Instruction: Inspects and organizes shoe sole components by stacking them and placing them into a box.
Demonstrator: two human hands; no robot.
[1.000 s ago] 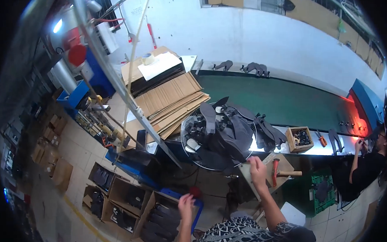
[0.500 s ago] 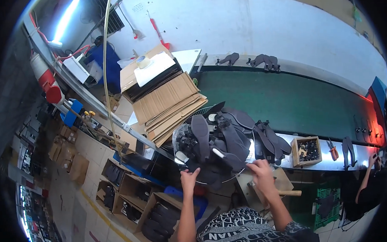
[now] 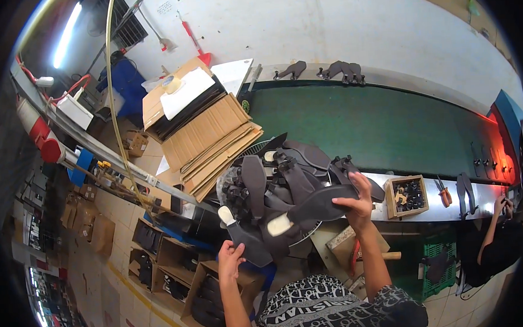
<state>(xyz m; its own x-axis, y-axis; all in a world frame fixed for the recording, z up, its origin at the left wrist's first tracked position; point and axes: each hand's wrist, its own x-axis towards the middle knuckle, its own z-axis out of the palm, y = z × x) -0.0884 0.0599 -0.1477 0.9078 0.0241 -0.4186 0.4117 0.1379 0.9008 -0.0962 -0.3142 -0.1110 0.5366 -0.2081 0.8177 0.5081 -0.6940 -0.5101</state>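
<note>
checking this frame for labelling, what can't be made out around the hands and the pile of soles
- Head view: left hand grip on the dark sole; its fingers curl out of sight.
- Round basket: mostly buried under soles.
- Small wooden box: contents too small to identify.
- Right hand: the lifted sole covers the fingertips.

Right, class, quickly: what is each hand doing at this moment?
Left hand: fingers curled, touching the lower end of a dark sole piece; a firm hold cannot be told.
Right hand: closed on another dark shoe sole.
</note>
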